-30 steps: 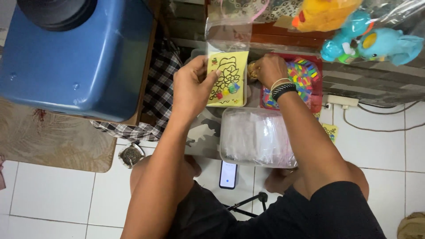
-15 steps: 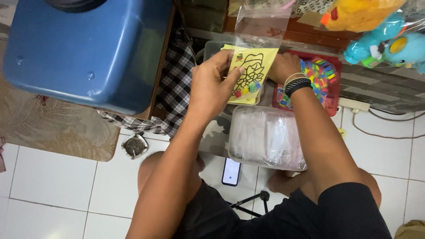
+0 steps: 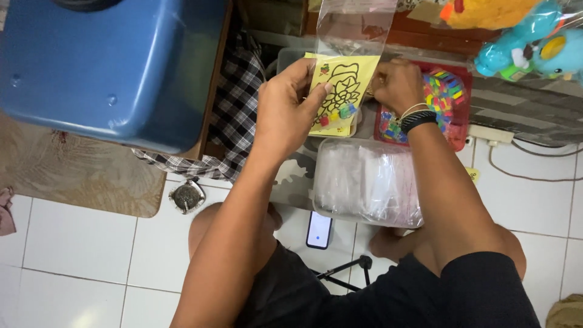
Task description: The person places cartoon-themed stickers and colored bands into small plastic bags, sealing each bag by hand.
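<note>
Both hands at a yellow picture card half inside a clear plastic sleeve.

Left hand pinches shut on the yellow card with black line drawing and small coloured pieces, held upright above a clear plastic tub of bags. The clear plastic sleeve covers the card's top. Right hand is curled at the card's right edge; cannot tell its grip. Red tray of coloured pieces just beside it.

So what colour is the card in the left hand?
Yellow, with a black line drawing: the card shows best in the head view.
</note>
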